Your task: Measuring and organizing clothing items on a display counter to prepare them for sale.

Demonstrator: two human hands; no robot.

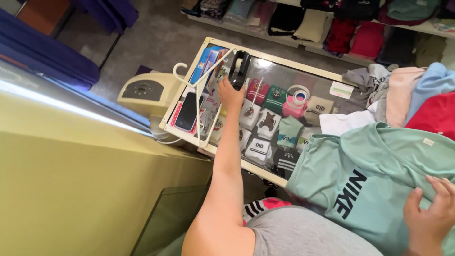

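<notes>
My left hand (231,93) is stretched out over a glass display counter (303,78) and grips a black handheld device (239,68) near its far left end. A white plastic hanger (201,90) lies on the glass right beside that hand. My right hand (429,215) rests at the lower right on a mint green t-shirt (374,170) with dark lettering, fingers pressing the fabric. The shirt is spread over the counter's near right part.
A phone (187,111) lies at the counter's left edge, a pink tape dispenser (296,100) sits mid-counter, folded socks show under the glass. Piled clothes (412,95) fill the right side. A beige machine (144,90) stands left of the counter, shelves of clothing behind.
</notes>
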